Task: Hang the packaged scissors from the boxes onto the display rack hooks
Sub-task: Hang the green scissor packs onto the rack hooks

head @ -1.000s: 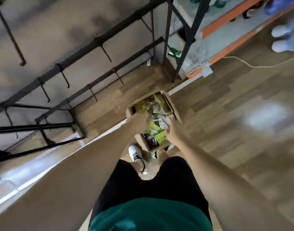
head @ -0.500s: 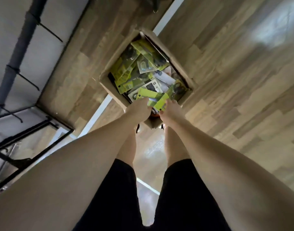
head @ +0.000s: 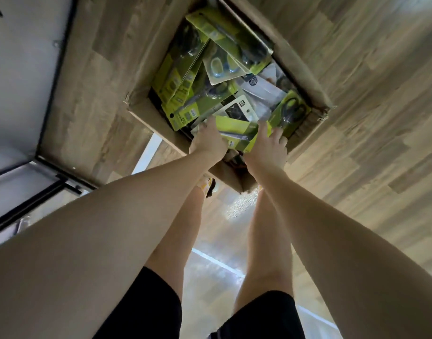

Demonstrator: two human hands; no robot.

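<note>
Both hands reached down into the open brown cardboard box on the wood-plank floor, close together but not touching each other. The left hand and the right hand lay at either end of one yellow-green carded scissors pack at the near edge of the pile, between the two wrists. The fingers of both bent down over that pack's edges, though whether either hand had truly closed on it could not be told from above. Just beyond the fingertips lay a white-and-black blister pack, and further out a jumble of more yellow-green scissors packs, overlapping at all angles.

The step in hand was judged to be lifting one pack free. Doing it well would mean taking the card by its edges, raising it flat so neighbours did not snag or spill, and turning it so the hang hole led. The black metal rack frame stood well off to the left of the left arm.
</note>
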